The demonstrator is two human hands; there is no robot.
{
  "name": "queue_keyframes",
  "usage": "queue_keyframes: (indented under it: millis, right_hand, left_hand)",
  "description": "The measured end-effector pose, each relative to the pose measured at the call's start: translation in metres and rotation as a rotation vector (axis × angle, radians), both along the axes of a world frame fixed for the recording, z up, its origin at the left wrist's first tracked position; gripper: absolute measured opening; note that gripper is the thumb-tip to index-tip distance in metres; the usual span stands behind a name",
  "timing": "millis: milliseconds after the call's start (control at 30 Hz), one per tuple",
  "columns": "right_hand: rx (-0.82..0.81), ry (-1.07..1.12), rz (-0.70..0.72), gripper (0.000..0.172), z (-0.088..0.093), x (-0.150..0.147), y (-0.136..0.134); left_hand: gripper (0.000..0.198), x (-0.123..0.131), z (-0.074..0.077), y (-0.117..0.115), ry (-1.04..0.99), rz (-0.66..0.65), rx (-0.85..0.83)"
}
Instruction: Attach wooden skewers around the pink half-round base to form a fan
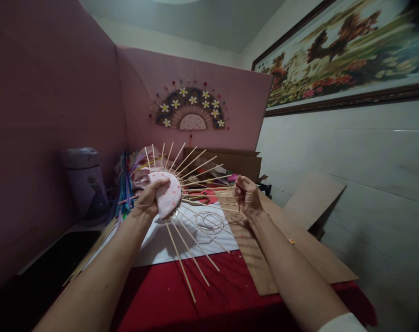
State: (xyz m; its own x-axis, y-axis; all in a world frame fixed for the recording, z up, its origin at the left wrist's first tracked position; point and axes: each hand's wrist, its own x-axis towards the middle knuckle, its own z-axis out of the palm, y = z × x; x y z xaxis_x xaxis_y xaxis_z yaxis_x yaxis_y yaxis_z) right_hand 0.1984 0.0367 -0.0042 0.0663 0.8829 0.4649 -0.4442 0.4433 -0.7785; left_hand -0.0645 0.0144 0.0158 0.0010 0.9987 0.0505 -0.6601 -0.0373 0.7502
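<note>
My left hand point(147, 199) grips a half-round piece point(168, 196) covered in pale pink fabric with red dots, thumb on its front face. Thin wooden sticks point(199, 165) fan out from its curved edge, up, right and down. My right hand point(247, 196) is closed in a pinch beside the tips of the right-hand sticks. What lies between its fingertips, if anything, is too small to make out. Below the fan, a loose coil of thin cord point(211, 222) rests on a white sheet point(154, 249).
A finished-looking fan with white flowers point(192, 99) hangs on the pink board. Flat cardboard point(299, 251) covers the right of the red cloth point(182, 295). A cardboard box point(226, 159) stands behind, a purple flask point(86, 184) at left, near colourful strips point(126, 177).
</note>
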Motion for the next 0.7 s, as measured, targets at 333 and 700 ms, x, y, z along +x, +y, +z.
queue_keyframes:
  millis: [333,700]
  right_hand:
    - [-0.123,-0.738,0.221,0.027,-0.012,-0.023,-0.017]
    - [-0.266,-1.121,0.582,0.021,-0.027,-0.038,-0.022]
  left_hand:
    - [0.014,-0.005,0.001,-0.002,-0.148,0.034,0.081]
    - [0.014,0.003,-0.001,-0.007,-0.108,-0.091,0.106]
